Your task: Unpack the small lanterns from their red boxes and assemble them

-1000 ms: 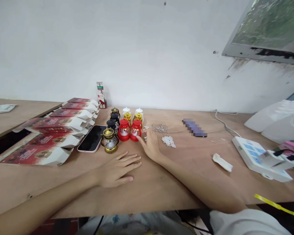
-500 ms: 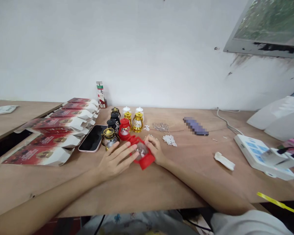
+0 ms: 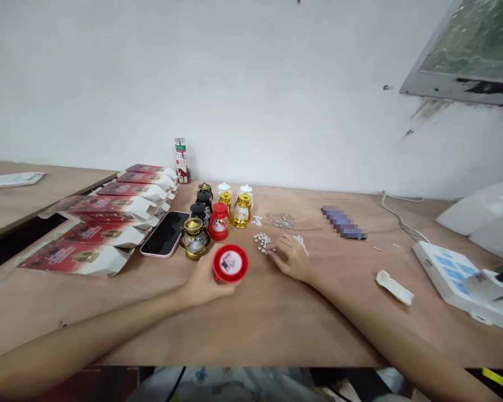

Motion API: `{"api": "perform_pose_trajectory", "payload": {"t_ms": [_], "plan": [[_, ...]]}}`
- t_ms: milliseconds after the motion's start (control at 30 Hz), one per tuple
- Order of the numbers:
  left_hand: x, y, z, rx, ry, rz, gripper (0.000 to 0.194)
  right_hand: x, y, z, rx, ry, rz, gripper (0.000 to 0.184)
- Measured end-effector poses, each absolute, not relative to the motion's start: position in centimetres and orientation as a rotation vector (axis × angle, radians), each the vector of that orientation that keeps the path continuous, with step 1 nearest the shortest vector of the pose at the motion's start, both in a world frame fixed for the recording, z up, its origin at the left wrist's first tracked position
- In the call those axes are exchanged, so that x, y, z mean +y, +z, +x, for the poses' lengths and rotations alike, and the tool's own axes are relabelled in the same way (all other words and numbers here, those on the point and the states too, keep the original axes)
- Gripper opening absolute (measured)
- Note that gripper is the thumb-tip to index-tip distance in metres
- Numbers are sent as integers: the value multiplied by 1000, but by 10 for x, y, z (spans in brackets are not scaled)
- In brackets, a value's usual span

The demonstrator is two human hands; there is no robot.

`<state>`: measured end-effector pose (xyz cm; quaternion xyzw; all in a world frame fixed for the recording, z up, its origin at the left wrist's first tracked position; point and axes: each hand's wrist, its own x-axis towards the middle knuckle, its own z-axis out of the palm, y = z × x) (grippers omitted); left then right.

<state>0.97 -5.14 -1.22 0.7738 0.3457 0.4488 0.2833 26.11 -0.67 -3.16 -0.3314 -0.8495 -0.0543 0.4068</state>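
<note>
My left hand (image 3: 202, 283) grips a small red toy lantern (image 3: 230, 263), tipped so its round base faces me. My right hand (image 3: 291, 258) rests on the table with its fingertips at a little heap of small pale round pieces (image 3: 261, 241); its fingers are curled and pinched together there. Behind the held lantern stands a cluster of toy lanterns: a gold-and-black one (image 3: 194, 239), a red one (image 3: 218, 221), gold ones (image 3: 241, 210) and black ones (image 3: 202, 200).
Flat red-and-white cartons (image 3: 104, 215) lie in a row at the left beside a black phone (image 3: 166, 233). Thin metal hooks (image 3: 281, 220), a white snowflake piece (image 3: 302, 243), a white scrap (image 3: 393, 287), a white device (image 3: 456, 274) and a small bottle (image 3: 181, 161) are also on the wooden table (image 3: 276, 318).
My right hand took a red lantern from the cluster and passed it to my left hand, which turned its base toward me. My right hand then moved to the small round pieces.
</note>
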Motion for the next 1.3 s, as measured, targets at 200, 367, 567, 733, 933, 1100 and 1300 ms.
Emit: {"api": "perform_pose_trajectory", "payload": {"t_ms": [200, 367, 567, 733, 933, 1100, 1300], "plan": [[-39, -9, 23, 822, 1091, 1975, 43, -7, -35, 264, -2284, -313, -976, 17], [-33, -7, 27, 763, 1050, 1913, 45, -5, -34, 258, -2299, -288, -1050, 20], [-37, -6, 26, 764, 1060, 1894, 45, -6, -31, 255, -2264, -102, -1103, 17], [-39, -8, 23, 751, 1050, 1905, 46, -12, -32, 256, -2225, -118, -1044, 27], [-45, -12, 15, 492, 925, 2322, 53, -14, 3, 223, -2112, -79, -766, 17], [-50, -20, 11, 231, 782, 2598, 51, -1, 58, 147, -2348, -99, -394, 38], [-50, -24, 11, 278, 783, 2626, 55, 7, 58, 109, -2664, -199, -534, 22]]}}
